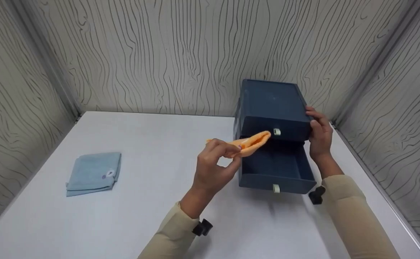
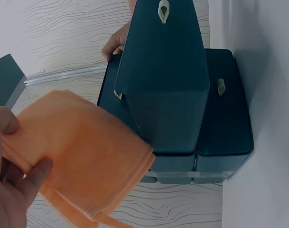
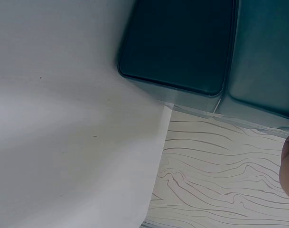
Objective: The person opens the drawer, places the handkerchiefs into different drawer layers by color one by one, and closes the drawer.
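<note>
My left hand [image 1: 215,167] pinches a folded orange cloth [image 1: 255,143] between thumb and fingers. In the left wrist view the orange cloth [image 2: 82,147] spreads out from the fingertips. The cloth overlaps the front of a dark blue two-drawer cabinet [image 1: 273,100] in the head view. Its lower drawer [image 1: 276,181] is pulled out, and the part inside that shows is bare. The upper drawer [image 1: 256,127] is closed. Against the cabinet's upper right side rests my right hand [image 1: 321,135], fingertips at the top edge and thumb near the front corner.
On the left of the white table [image 1: 152,180] lies a folded light blue cloth [image 1: 95,172] with a small white patch. Wood-patterned walls [image 1: 181,54] enclose the table at the back and both sides. The cabinet stands near the back wall, towards the right.
</note>
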Tool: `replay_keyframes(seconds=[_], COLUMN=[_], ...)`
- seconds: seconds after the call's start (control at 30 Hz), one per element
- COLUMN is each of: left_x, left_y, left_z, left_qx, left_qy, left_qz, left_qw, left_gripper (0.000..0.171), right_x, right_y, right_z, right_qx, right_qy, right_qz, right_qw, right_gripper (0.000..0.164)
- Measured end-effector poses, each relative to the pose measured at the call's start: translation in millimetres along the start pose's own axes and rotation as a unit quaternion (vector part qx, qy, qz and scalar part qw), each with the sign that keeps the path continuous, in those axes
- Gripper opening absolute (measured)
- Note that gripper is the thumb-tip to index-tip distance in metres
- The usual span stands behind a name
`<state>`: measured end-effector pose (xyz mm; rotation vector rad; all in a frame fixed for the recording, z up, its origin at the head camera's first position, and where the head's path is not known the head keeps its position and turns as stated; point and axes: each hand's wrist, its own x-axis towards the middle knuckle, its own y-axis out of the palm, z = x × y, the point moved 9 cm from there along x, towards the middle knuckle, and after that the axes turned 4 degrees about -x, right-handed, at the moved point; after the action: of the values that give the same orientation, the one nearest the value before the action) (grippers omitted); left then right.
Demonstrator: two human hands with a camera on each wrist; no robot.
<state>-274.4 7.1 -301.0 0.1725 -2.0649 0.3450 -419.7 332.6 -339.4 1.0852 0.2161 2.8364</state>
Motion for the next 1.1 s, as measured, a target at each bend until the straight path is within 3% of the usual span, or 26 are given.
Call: replay_keyframes(seconds=[0.27,0.47,0.7,0.9,1.1], left_x=[-3.1,-4.4,-10.5,-16.3,-19.9], left_y=[25.1,43.0,68.5,82.6,89.4], left_z=[-21.9,-33.7,-30.0,-19.2,-14.5], left_qx=[0.018,-0.005,-0.017,-0.031,-0.023], left_qy=[0.044,0.071,0.047,0.014,0.018], left_qz=[0.025,0.041,0.072,0.093,0.117], left_qw=[0.9985,0.9967,0.9961,0.9951,0.9928], left_gripper=[0.010,0.011,0.011,0.009,0.006], right_x=[-0.7,-0.9,-0.4,-1.1,-0.2], right_y=[-3.3,-4.3,-4.8,-4.5,-0.5], right_z=[-4.1,-3.1,-3.4,-3.8,0.1], right_qx=[-0.024,-0.047,-0.046,-0.053,-0.027], right_qy=[0.022,0.014,0.008,0.011,-0.002], right_qz=[-0.016,-0.010,0.003,-0.011,0.006], right_qw=[0.999,0.999,0.999,0.998,1.000], right_gripper=[0.028,0.030,0.030,0.030,0.032])
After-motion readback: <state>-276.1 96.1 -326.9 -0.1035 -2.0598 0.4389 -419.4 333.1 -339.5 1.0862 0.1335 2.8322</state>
